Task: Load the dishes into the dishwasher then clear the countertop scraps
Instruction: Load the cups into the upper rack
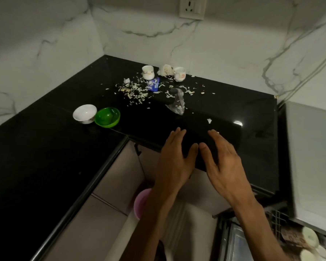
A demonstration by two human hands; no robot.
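On the black countertop (45, 151) under marble walls (224, 40), scraps (134, 90) lie scattered; both hands' fingers (179, 134) released.

White marble-veined walls (45, 34) are met in a corner behind a black countertop (26, 157); a wall socket (192, 7) is mounted above

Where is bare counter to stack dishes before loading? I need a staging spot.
Bare: the countertop left of the white bowl and green bowl, and between them and the hands. Crowded: the back, around the cups and scraps.
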